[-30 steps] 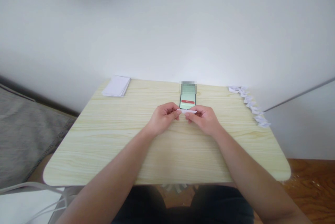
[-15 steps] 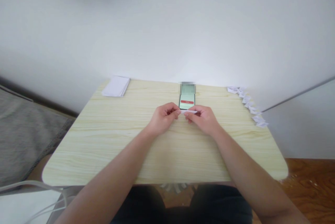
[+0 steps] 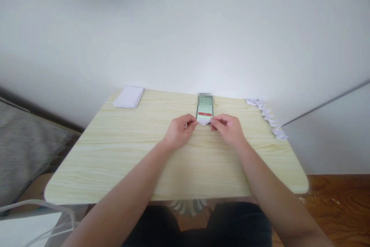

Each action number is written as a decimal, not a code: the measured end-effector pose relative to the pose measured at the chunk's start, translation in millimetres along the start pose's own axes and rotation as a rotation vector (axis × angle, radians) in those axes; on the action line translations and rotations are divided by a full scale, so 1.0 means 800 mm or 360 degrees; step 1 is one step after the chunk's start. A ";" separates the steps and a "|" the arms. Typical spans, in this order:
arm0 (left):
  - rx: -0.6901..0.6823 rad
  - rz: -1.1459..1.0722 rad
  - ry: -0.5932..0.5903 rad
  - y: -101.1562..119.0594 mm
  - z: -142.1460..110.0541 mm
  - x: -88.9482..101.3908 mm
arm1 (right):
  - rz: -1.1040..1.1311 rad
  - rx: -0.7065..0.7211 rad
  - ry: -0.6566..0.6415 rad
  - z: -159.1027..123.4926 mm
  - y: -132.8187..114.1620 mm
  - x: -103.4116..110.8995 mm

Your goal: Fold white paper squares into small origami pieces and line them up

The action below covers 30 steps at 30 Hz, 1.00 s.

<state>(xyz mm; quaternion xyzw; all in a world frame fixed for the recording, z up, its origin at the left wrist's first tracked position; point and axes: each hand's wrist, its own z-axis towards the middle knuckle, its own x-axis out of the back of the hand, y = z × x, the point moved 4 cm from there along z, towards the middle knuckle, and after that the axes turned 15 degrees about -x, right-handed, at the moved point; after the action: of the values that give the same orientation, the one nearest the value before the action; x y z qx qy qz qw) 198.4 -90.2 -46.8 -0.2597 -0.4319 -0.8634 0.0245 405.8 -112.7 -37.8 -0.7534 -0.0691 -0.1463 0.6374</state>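
Observation:
Between my two hands is a small folded white paper (image 3: 204, 122), held over the near end of a phone (image 3: 205, 109). My left hand (image 3: 182, 129) pinches the paper's left end between thumb and fingers. Its right end is pinched by my right hand (image 3: 227, 127). The paper looks wider in the middle and narrow at both ends; its exact folds are too small to make out. The phone lies on the table with a lit greenish screen and a red bar, its far part blurred.
The wood-grain table (image 3: 130, 162) stands against a white wall. A stack of white paper sheets (image 3: 128, 96) lies at the back left corner. Several folded white paper pieces (image 3: 268, 116) line the right edge. A white cable (image 3: 37, 201) curves at the lower left.
My right hand has moved slightly apart from the left, toward the paper's right end. The paper, a thin strip before, now shows a broader face that bulges downward. The view has shifted slightly.

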 end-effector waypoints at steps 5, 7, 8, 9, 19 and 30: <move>-0.0195 0.0232 -0.0097 0.009 -0.001 -0.004 | 0.0059 -0.0114 0.0036 -0.005 0.000 0.004; -0.0272 0.0311 -0.0134 0.013 -0.001 -0.007 | 0.0073 -0.0168 0.0033 -0.007 0.001 0.007; -0.0308 0.0351 -0.0145 0.015 -0.001 -0.008 | 0.0070 -0.0197 0.0036 -0.008 0.002 0.008; -0.0344 0.0383 -0.0158 0.017 -0.001 -0.010 | 0.0061 -0.0223 0.0044 -0.009 0.003 0.009; -0.0444 0.0313 -0.0233 0.020 -0.005 -0.022 | -0.0389 -0.0462 0.0319 0.006 0.015 0.070; -0.0189 0.0285 -0.0053 0.004 0.001 -0.012 | -0.0287 -0.0996 0.0629 0.096 0.029 0.253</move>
<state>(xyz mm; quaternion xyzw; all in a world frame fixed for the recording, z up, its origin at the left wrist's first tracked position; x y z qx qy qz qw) 207.5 -92.9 -48.5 -0.3125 -0.3554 -0.8774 0.0788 614.9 -57.9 -8.1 -0.8598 0.0372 -0.3582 0.3621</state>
